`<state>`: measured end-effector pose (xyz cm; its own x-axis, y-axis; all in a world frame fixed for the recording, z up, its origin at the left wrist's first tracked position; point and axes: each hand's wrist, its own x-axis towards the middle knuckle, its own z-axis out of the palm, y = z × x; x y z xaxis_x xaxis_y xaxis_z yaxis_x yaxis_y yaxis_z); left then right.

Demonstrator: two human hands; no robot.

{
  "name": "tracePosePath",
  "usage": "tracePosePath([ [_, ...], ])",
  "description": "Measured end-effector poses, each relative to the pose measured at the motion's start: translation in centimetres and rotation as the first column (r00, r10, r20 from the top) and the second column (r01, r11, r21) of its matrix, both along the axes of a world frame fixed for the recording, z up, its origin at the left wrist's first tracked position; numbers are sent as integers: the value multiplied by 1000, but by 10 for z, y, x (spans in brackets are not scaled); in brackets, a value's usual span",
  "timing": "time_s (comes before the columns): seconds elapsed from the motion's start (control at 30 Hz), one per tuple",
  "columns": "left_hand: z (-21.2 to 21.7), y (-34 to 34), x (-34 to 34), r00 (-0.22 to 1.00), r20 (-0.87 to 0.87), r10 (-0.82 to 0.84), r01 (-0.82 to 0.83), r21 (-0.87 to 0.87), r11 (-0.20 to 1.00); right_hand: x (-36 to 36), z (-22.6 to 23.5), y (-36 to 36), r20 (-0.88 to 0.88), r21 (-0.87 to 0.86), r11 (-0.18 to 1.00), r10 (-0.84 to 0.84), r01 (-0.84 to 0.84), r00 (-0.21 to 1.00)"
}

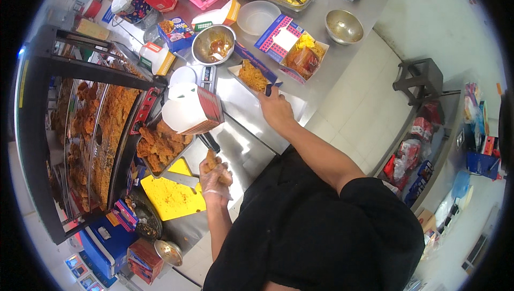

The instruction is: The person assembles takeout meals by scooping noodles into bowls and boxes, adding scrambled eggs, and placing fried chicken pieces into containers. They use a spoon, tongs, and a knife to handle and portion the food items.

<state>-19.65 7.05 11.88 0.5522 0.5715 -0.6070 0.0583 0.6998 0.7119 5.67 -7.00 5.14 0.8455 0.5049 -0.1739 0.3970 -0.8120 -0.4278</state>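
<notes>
My left hand (216,177), in a clear plastic glove, is closed around a golden-brown fried piece (212,159) that looks like fried chicken. It is just right of a yellow cutting board (171,197) strewn with crumbs, where a knife's wide blade (181,178) lies. My bare right hand (277,110) is closed at the near corner of an open paper box (234,70) of noodles (252,76). A small dark thing shows at its fingertips; its kind is unclear. Beside the board, a metal tray (157,169) holds fried chicken (163,143).
Stacked paper boxes (199,110) stand between my hands, near a scale (208,76). Beyond are a steel bowl with sauce (213,44), a filled food box (305,58) and another steel bowl (344,27). A glass warming cabinet (96,135) of fried food borders the left; a stool (420,81) stands right.
</notes>
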Motion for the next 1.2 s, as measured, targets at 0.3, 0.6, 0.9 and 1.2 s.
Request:
tracePosePath([
  [0.3,-5,-3,126,935,189,-299,280,120,953,10,-36,-43,66,429,903,-22,-9,998],
  [0.6,-58,2,254,519,-651,-554,853,437,286,24,-41,-73,-36,417,904,114,-89,993],
  [0.9,-86,-33,293,376,-873,-311,917,398,-8,34,-37,-84,-105,465,871,231,-158,967],
  [1.2,-54,-45,229,758,-515,-401,635,722,273,38,-40,-92,-98,444,874,267,-198,959],
])
